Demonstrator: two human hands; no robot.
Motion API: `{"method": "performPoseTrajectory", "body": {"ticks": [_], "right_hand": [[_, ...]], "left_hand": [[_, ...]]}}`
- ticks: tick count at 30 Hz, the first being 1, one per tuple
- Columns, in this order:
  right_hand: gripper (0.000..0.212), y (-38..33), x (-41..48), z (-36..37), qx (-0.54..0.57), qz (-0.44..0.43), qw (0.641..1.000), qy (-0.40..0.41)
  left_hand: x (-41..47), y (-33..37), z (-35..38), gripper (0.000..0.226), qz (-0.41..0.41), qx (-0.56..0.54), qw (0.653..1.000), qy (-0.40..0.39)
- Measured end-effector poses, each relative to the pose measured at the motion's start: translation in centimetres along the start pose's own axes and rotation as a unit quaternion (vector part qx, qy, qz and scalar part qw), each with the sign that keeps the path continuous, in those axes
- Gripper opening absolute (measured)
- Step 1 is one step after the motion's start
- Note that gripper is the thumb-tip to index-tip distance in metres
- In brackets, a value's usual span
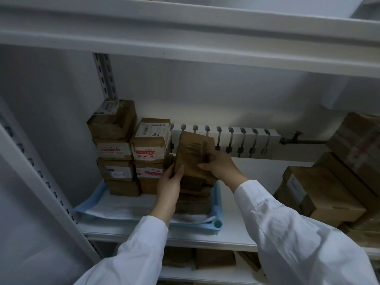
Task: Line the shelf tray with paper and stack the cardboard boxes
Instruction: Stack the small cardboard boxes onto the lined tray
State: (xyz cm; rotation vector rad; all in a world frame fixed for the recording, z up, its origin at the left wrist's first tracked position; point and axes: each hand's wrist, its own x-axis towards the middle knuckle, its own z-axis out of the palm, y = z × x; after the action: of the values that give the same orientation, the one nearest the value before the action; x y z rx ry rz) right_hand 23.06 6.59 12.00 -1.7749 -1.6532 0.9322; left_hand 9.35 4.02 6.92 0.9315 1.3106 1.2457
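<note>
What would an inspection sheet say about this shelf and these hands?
Surface: white metal shelf, carrying a blue plastic tray.
Job's things: white paper lines the tray; brown cardboard box stacks stand on it; one tilted brown cardboard box is held above a lower stack.
Clutter: loose brown boxes piled at right.
Grippers: left hand and right hand both grip the tilted box.
Cables: nothing seen.
Surroundings: white radiator and dark pipe behind.

Dim, cool grey light. Brightest patch on wall above white ribbed radiator (226, 138); white metal shelf (185, 44) overhead shadows my bay. Tilted brown cardboard box (193, 155) motion-smeared, print unreadable. Edges bowed by wide lens; my white sleeves (287, 223) soft.
</note>
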Motion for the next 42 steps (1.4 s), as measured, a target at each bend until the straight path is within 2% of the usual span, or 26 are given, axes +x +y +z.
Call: {"method": "performPoseTrajectory", "body": {"ticks": [6,12,15,17,19,22,28,31,34,37,42], "right_hand": [[0.04,0.3,-0.3,0.2,0.055,-0.006,0.998,0.009],[0.037,0.9,-0.4,0.3,0.079,-0.001,0.997,0.003],[0.032,1.4,-0.4,0.1,0.089,0.007,0.996,-0.008],[0.033,1.5,-0.6,-0.1,0.095,0.007,0.995,-0.01],[0.037,1.7,-0.8,-0.5,0.101,0.01,0.995,0.0],[0.038,2.0,-1.1,-1.4,0.102,0.004,0.995,0.017],[0.037,3.6,-2.2,-3.9,0.063,-0.037,0.993,0.094],[0.036,5.1,-3.1,-5.6,0.034,-0.045,0.99,0.128],[0.035,7.0,-4.0,-7.6,0.009,-0.045,0.986,0.163],[0.038,9.3,-4.9,-9.8,-0.018,-0.024,0.982,0.187],[0.041,13.0,-6.2,-13.1,-0.038,0.036,0.972,0.228]], "left_hand": [[0.3,-0.8,-0.4,0.018,-0.033,-0.068,0.996,0.04],[0.4,-1.3,-0.3,0.035,-0.035,-0.044,0.997,0.048],[0.6,-1.2,-0.1,0.038,-0.016,0.001,0.997,0.074],[0.6,-1.0,0.2,0.037,0.002,0.066,0.989,0.132],[0.3,-0.8,0.5,0.039,0.021,0.163,0.964,0.208],[-0.8,0.0,1.6,0.037,0.087,0.182,0.947,0.25],[-3.2,1.0,4.9,0.02,0.264,0.136,0.935,0.194],[-4.1,0.9,7.2,0.013,0.307,0.115,0.933,0.15],[-4.8,0.1,9.5,0.011,0.283,0.077,0.951,0.094],[-5.7,-0.5,11.8,0.009,0.209,0.047,0.976,0.039],[-5.7,-2.1,15.4,0.017,-0.032,0.015,0.998,-0.046]]}}
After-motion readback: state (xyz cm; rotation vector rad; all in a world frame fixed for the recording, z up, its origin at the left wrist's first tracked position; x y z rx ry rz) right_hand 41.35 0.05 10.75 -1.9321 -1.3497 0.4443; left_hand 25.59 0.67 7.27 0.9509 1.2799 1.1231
